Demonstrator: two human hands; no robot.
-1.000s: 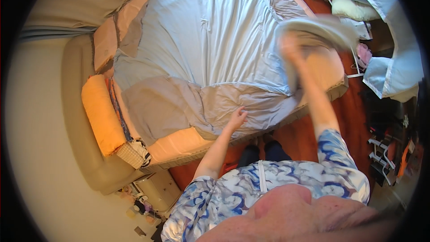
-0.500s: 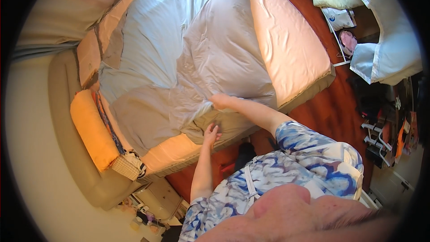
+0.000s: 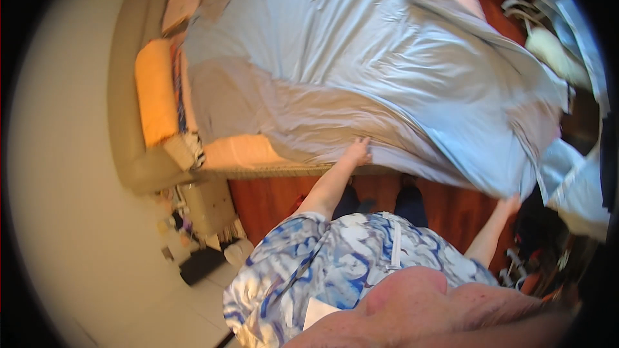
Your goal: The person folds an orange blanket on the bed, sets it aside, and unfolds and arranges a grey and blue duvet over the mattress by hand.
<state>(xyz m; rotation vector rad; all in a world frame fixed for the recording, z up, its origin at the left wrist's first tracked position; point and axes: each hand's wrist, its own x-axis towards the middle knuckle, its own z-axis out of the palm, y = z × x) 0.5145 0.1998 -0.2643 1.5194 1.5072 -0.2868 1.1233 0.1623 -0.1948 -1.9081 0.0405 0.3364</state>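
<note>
A large, thin bed cover (image 3: 387,45), grey-blue with grey-brown parts, lies wrinkled across the bed and is pulled out past its right end. My right hand (image 3: 509,205) is closed on the cover's near right corner, holding it out over the floor. Along the bed's near edge, my left hand (image 3: 360,151) rests on the cover with its fingers spread. Beneath, the peach mattress sheet (image 3: 238,152) shows at the near left and again at the far right.
An orange bolster (image 3: 156,93) lies by the beige headboard (image 3: 126,90) on the left. A bedside cabinet (image 3: 207,209) stands below it. Red-brown wooden floor (image 3: 264,203) runs along the bed. White draped cloth (image 3: 574,180) and a pale pillow (image 3: 556,58) are at the right.
My right hand has swung far to the right, drawing the cover out over the bed's right end. My left hand has come onto the cover. The view has shifted.
</note>
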